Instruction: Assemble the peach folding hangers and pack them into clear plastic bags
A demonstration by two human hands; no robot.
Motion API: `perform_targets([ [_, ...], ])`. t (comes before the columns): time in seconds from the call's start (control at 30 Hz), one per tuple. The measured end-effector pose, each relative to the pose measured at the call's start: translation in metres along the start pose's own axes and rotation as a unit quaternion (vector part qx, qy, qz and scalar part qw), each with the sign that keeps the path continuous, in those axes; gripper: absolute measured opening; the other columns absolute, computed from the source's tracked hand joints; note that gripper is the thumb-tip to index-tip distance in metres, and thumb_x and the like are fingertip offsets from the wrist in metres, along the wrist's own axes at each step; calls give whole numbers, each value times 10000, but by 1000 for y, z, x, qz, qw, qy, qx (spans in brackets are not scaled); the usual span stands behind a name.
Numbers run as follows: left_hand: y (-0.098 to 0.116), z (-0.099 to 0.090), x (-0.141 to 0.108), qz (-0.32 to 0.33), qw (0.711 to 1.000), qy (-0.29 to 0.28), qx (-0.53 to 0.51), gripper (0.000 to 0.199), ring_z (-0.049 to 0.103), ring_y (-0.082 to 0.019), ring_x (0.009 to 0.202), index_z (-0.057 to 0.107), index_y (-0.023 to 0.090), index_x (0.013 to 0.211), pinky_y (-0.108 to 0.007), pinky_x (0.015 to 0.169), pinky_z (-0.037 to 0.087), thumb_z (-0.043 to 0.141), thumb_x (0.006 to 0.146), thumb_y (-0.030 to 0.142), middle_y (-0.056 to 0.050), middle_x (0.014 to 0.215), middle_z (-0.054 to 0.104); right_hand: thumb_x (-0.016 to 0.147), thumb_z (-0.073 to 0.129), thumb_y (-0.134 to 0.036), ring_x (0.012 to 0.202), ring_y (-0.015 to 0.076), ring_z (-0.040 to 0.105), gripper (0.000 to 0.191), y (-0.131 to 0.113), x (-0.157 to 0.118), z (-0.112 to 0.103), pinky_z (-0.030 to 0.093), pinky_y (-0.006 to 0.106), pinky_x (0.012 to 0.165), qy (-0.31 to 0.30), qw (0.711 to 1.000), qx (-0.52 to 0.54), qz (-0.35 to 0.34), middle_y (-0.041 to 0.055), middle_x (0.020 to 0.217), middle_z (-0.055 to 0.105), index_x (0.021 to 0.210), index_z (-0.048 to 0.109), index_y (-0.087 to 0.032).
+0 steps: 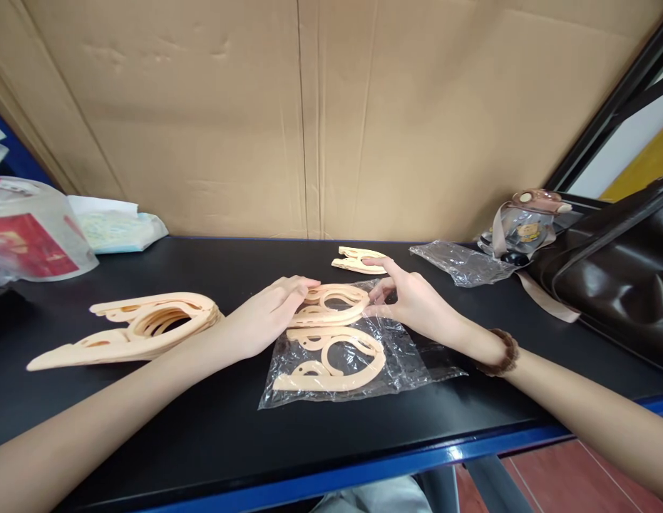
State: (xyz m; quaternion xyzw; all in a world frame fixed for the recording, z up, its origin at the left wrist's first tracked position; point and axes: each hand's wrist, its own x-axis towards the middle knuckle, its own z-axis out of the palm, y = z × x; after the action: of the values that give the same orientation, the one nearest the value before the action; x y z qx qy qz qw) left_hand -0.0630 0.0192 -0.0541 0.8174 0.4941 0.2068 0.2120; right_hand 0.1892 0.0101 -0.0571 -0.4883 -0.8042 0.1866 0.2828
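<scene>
Two peach folding hangers lie side by side at a clear plastic bag on the black table. The nearer folding hanger shows through the film. My left hand holds the left end of the farther folding hanger, its fingers close together. At that hanger's right end, my right hand grips the edge with thumb and bent fingers, the index finger raised. Whether the farther hanger is inside the bag or on top, I cannot tell. Left of my left forearm sits a stack of folding hangers.
Behind my right hand lies another, paler folding hanger. A crumpled clear bag, a clear bottle with a strap and a dark bag occupy the right. Packages stand at left. Cardboard walls the back.
</scene>
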Motion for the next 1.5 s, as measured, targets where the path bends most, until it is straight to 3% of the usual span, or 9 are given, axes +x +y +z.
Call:
perform_targets([
  [0.23, -1, 1, -3, 88, 994, -5, 65, 512, 427, -195, 1304, 539, 234, 1319, -400, 1134, 296, 178, 1001, 410, -9, 1390, 530, 826, 552, -151, 691, 138, 649, 574, 8, 3, -20, 476, 278, 663, -42, 997, -36, -56, -30, 834, 716, 1364, 374, -245],
  [0.37, 2, 0, -4, 100, 989, -17, 107, 529, 424, -201, 1312, 533, 218, 1333, -419, 1136, 292, 159, 1003, 393, -28, 1401, 530, 802, 489, -96, 697, 157, 651, 421, 27, 13, -39, 481, 286, 634, 47, 996, -67, -42, 4, 834, 716, 1208, 524, -202],
  [0.5, 3, -1, -5, 92, 990, 1, 107, 529, 437, -209, 1306, 502, 177, 1356, -410, 1123, 323, 176, 994, 381, -47, 1399, 535, 866, 502, -209, 813, 197, 660, 174, 49, 29, -44, 498, 332, 723, 88, 988, -117, -55, 58, 905, 718, 975, 635, -181],
  [0.6, 4, -1, -6, 92, 990, 8, 106, 524, 453, -219, 1297, 509, 180, 1348, -417, 1114, 337, 185, 989, 381, -45, 1385, 548, 881, 547, -364, 1010, 249, 629, 267, 58, 45, -39, 488, 390, 864, 73, 984, -146, -75, 106, 1091, 678, 1052, 624, -174],
  [0.73, 8, -2, -6, 103, 988, -2, 119, 521, 489, -229, 1266, 516, 181, 1338, -443, 1118, 322, 179, 988, 370, -47, 1355, 577, 834, 588, -526, 1176, 309, 559, 588, 61, 66, -32, 440, 444, 970, -26, 987, -145, -66, 150, 1316, 574, 1288, 495, -164],
  [0.83, 10, -2, -6, 105, 986, -6, 132, 530, 500, -233, 1256, 510, 162, 1342, -460, 1133, 290, 168, 989, 359, -61, 1345, 585, 794, 616, -563, 1099, 325, 605, 701, 59, 77, -26, 469, 438, 906, -71, 986, -150, -33, 153, 1267, 611, 1342, 442, -162],
  [1.0, 10, -2, -6, 105, 984, -8, 142, 528, 489, -236, 1271, 514, 175, 1337, -467, 1137, 279, 160, 995, 366, -54, 1361, 577, 786, 634, -522, 1083, 340, 601, 671, 54, 79, -30, 462, 451, 887, -57, 983, -170, -30, 154, 1225, 627, 1319, 463, -150],
  [1.23, 7, -1, -8, 97, 987, -13, 125, 503, 476, -215, 1285, 495, 194, 1354, -427, 1139, 285, 187, 1000, 373, -38, 1373, 566, 811, 619, -484, 1102, 342, 563, 580, 30, 22, -74, 434, 504, 927, 42, 951, -288, -104, 142, 1230, 607, 1280, 487, -171],
  [1.5, 8, 2, -10, 115, 983, -18, 145, 512, 452, -215, 1312, 499, 167, 1361, -382, 1105, 353, 196, 1002, 372, -56, 1414, 525, 779, 670, -458, 1149, 354, 572, 611, 15, -82, -83, 489, 522, 917, -15, 958, -282, -50, 102, 1293, 595, 1325, 475, -266],
])
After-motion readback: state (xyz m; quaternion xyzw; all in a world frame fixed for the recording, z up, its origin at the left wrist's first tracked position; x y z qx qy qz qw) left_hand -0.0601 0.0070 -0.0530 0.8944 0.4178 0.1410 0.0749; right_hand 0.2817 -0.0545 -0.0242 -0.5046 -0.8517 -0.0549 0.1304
